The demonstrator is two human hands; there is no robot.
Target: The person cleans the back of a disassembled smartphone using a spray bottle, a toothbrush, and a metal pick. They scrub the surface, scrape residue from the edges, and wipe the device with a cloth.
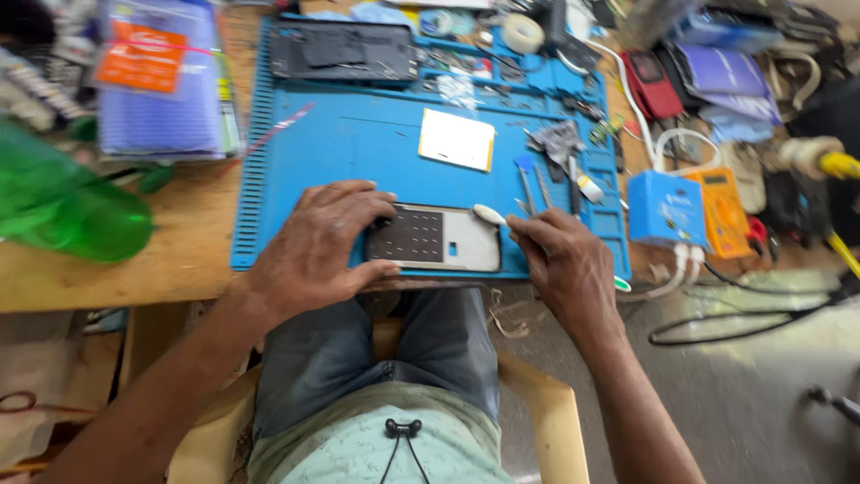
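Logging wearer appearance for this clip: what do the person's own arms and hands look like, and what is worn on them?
Both arms are bare to the frame's edge, with no sleeves in view. The left hand and right hand wear no gloves; no rings, watch or wristband can be made out.
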